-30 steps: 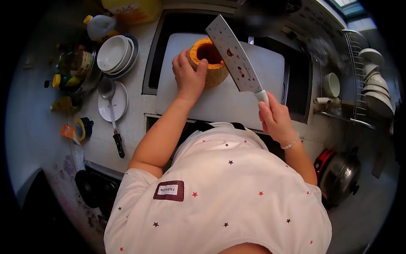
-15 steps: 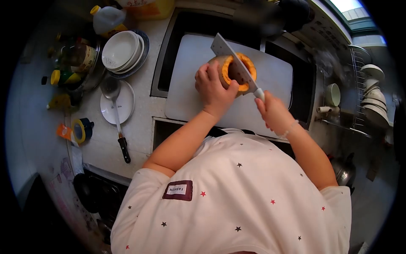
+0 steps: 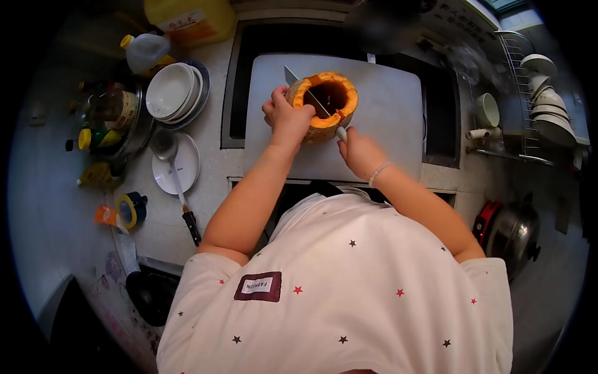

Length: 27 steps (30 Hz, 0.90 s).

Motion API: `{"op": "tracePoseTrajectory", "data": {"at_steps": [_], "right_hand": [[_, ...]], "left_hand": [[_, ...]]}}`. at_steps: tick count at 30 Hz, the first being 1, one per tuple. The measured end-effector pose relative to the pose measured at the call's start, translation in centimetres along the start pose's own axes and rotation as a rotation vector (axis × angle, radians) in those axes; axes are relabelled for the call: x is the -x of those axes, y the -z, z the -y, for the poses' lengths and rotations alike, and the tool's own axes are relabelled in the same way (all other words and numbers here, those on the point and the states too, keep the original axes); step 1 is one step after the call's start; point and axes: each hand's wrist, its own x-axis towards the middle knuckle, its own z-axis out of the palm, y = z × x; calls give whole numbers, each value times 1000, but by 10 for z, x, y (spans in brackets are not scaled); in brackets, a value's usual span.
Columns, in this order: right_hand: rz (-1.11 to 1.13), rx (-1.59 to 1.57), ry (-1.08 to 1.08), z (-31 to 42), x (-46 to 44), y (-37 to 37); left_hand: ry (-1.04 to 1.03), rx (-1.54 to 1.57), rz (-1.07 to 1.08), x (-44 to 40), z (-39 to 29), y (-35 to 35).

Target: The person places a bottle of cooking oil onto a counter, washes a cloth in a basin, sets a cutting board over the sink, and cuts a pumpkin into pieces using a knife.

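A hollow pumpkin piece (image 3: 347, 93) with an orange cut rim stands on the white cutting board (image 3: 392, 124). My left hand (image 3: 288, 120) grips its left side, the thumb near the rim. My right hand (image 3: 361, 153) is closed around the pale handle of a cleaver (image 3: 290, 76) at the pumpkin's near right. The blade runs down into the rim and across the hollow; its corner sticks out at the far left. Pumpkin flesh hides part of the blade.
Left of the board are stacked white plates (image 3: 169, 91), a ladle (image 3: 174, 168) lying across a plate, a tape roll (image 3: 129, 210) and several bottles. A dish rack (image 3: 520, 93) with bowls stands right. The board lies over a dark sink (image 3: 232, 124).
The cleaver has gone from lying across the top of the pumpkin to sitting down in its rim. Pumpkin and both hands have shifted left in view, and the opening now faces up more.
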Motion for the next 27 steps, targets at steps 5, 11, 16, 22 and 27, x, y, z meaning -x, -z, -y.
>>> {"op": "tracePoseTrajectory", "data": {"at_steps": [5, 11, 16, 22, 27], "right_hand": [[-29, 2, -5, 4, 3, -13], [-8, 38, -46, -5, -14, -21], [-106, 22, 102, -24, -14, -47], [157, -589, -200, -34, -13, -22], [280, -952, -274, -60, -15, -28]], "left_hand": [[7, 134, 111, -4, 28, 9], [-134, 100, 24, 12, 43, 0], [-234, 280, 97, 16, 80, 10], [-88, 781, 425, 2, 101, 54], [-51, 814, 521, -6, 133, 77]]}}
